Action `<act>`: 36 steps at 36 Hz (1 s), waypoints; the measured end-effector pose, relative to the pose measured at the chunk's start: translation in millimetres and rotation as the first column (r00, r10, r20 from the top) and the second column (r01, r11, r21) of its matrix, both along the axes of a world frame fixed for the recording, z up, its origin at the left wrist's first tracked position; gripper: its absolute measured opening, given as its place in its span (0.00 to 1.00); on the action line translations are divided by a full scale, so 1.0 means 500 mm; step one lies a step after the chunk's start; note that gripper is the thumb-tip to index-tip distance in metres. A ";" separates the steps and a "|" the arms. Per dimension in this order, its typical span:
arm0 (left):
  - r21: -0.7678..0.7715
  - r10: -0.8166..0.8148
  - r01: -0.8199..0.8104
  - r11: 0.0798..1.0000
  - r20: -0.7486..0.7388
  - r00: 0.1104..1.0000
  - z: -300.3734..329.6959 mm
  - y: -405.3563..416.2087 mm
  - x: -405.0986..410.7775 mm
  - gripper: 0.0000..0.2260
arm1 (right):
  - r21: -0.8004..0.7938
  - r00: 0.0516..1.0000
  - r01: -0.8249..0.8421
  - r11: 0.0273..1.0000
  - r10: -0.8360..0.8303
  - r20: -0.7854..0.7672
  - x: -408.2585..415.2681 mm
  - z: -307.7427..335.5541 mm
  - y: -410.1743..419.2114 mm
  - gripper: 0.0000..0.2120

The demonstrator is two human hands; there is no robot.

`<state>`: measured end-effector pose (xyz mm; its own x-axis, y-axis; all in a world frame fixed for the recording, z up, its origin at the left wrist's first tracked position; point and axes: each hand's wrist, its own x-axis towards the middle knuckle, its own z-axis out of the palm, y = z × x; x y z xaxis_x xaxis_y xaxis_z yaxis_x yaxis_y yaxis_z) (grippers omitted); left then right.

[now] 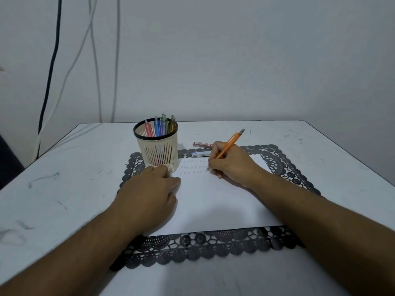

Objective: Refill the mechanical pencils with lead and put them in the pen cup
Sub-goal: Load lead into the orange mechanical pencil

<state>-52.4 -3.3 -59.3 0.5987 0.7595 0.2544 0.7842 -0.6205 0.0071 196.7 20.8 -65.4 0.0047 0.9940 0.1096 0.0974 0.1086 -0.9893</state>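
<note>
Orange mechanical pencil (pixel 229 146), centre-right of frame: pinched in curled fingers of right hand (pixel 232 165), tip touching white paper (pixel 213 201). Left hand (pixel 149 193), centre: fingers loosely bent, resting on paper, grasping nothing. Cream pen cup (pixel 159 150) just above it holds several pencils.

Dim, cool, even indoor light seen through a wide-angle lens.

The plain grey-white wall (pixel 235 60) falls off darker toward the upper corners, and no lamp shows. A soft shadow lies on the white sheet of paper (pixel 213 201) between the forearms, and a thin one under the right hand (pixel 230 165); the left hand (pixel 149 189) looks slightly smeared at the fingers. No hard glare; the scuffed white tabletop (pixel 64 178) carries only a faint sheen. The hanging black and white cables (pixel 53 60) bow outward at the left edge, showing lens distortion. The black lace-patterned placemat (pixel 203 244) reads soft, and the small pencil marks on the paper are too blurred to make out.
</note>
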 end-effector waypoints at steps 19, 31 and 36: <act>0.012 0.002 -0.001 1.000 -0.019 1.000 0.002 -0.003 0.002 0.10 | -0.008 0.999 -0.038 0.999 0.038 0.006 -0.001 -0.002 0.001 0.13; 0.007 -0.004 0.004 1.000 -0.001 1.000 0.003 -0.004 0.000 0.07 | 0.007 0.999 -0.008 1.000 0.008 0.051 -0.003 -0.001 -0.001 0.11; 0.014 -0.014 0.015 1.000 -0.007 1.000 0.003 -0.005 0.000 0.04 | -0.001 0.999 -0.027 1.000 0.027 0.040 -0.001 -0.002 -0.002 0.12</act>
<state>-52.5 -5.9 -58.0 0.6113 0.7471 0.2610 0.7751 -0.6318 -0.0070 196.4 19.7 -66.2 -0.0267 0.9937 0.1091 0.1341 0.1117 -0.9847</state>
